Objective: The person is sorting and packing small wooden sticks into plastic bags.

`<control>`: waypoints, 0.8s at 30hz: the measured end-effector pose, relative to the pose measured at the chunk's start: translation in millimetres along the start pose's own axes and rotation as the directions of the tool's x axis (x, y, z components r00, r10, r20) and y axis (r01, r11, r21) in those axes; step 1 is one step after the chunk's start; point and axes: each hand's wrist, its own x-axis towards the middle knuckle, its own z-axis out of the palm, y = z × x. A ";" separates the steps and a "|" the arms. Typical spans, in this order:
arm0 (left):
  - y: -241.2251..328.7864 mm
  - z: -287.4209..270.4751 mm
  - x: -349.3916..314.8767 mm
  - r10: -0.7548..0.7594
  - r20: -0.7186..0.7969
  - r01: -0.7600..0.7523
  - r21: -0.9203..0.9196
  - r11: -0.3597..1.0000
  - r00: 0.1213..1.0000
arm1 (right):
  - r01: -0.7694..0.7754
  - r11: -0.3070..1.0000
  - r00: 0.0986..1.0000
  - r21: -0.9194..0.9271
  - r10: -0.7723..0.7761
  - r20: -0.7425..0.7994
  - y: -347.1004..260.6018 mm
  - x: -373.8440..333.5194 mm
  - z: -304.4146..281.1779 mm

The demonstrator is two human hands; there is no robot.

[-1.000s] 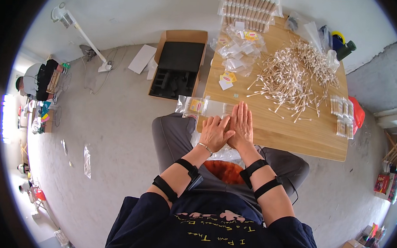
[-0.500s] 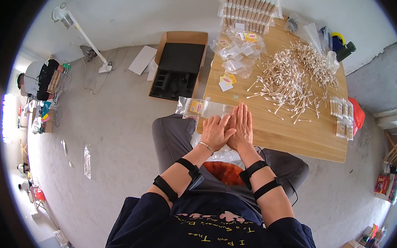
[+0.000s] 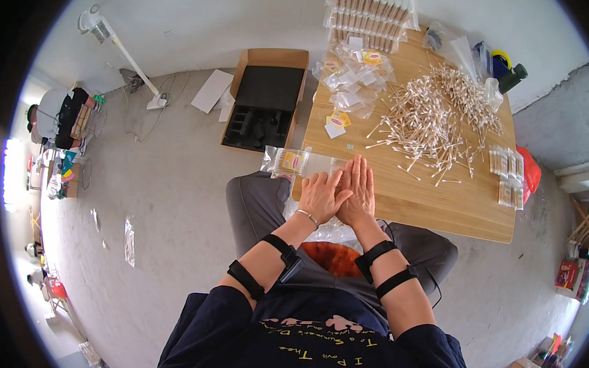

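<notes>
Both hands lie side by side at the near left edge of the wooden table [image 3: 412,205]. My right hand [image 3: 356,193] is flat, its fingers straight and close together. Against it rests my left hand [image 3: 317,198], palm down, fingers slightly bent and apart, with its thumb touching the right hand. A row of cotton swabs [image 3: 337,165] in clear plastic shows just beyond the fingertips; the hands cover the rest. Left of it lies a filled packet of cotton swabs [image 3: 289,161] with a yellow label. Under the wrists, clear plastic bags [image 3: 332,233] sit at my lap.
A big heap of loose cotton swabs [image 3: 436,111] covers the table's right half. Beyond are yellow and white cards [image 3: 337,121], empty clear bags [image 3: 358,78] and stacked filled packets [image 3: 370,19]. More packets [image 3: 507,175] lie at the right edge. An open carton [image 3: 265,97] stands on the floor.
The hands stay in nearly the same place and pose, with only a very slight shift. The things on the table look the same.
</notes>
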 end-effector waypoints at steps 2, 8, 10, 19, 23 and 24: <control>0.3 -0.4 0.3 -0.001 -0.004 0.001 -0.001 1.000 1.000 | -0.001 1.000 1.000 -0.012 0.001 0.007 0.1 -0.3 0.2; 3.2 -0.9 5.5 -0.030 0.008 0.030 0.029 0.999 1.000 | 0.014 1.000 0.998 -0.012 -0.015 -0.061 2.0 -0.4 7.0; 2.6 -2.2 8.0 -0.039 0.028 0.039 0.022 0.999 0.999 | 0.012 1.000 0.997 0.005 -0.012 -0.071 2.2 -0.2 8.5; 2.1 -4.6 10.4 -0.041 0.020 0.041 0.012 0.999 0.999 | 0.015 1.000 0.996 0.010 -0.014 -0.086 1.0 -0.3 8.2; 3.8 -7.1 14.1 -0.075 0.076 0.074 0.019 0.997 0.994 | 0.001 1.000 0.997 0.024 0.001 -0.077 -0.5 -0.3 7.7; 3.7 -7.7 14.8 -0.073 0.081 0.071 0.021 0.997 0.994 | 0.003 1.000 0.997 0.023 -0.001 -0.080 -1.1 -0.3 7.1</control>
